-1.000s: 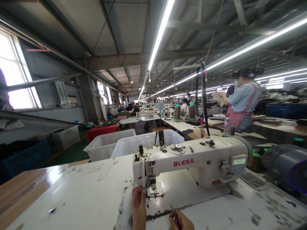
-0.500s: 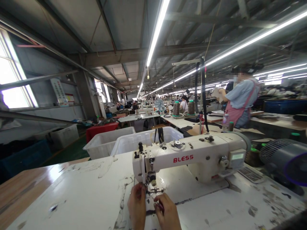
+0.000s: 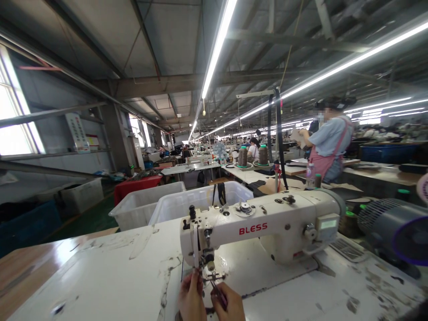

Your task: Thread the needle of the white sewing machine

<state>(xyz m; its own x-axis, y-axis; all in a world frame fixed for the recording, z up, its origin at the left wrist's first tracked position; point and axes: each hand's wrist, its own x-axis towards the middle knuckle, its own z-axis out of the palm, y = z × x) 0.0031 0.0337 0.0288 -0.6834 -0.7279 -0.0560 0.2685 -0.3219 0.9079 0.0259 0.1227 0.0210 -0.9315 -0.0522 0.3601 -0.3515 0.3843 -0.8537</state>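
A white sewing machine [image 3: 254, 228] with red BLESS lettering stands on the white table. Just left of its presser foot [image 3: 214, 276], my left hand [image 3: 192, 296] is raised with thumb and fingers pinched together below the needle bar. Whatever lies between those fingertips is too small to make out. On the other side, my right hand [image 3: 230, 303] grips slim, dark tweezers [image 3: 219, 294], their tips pointing up and left toward the presser foot. Both hands are close together but apart.
White plastic bins [image 3: 200, 200] stand behind the table. Thread cones [image 3: 242, 157] rise beyond the machine, and a grey fan [image 3: 391, 229] sits at the right. A person in a pink apron [image 3: 329, 142] stands at another table, holding a light-coloured piece.
The view has shifted slightly, with the scene sitting lower and further left. My right hand has turned so the tweezers show more plainly. My left hand stays beside the needle area.
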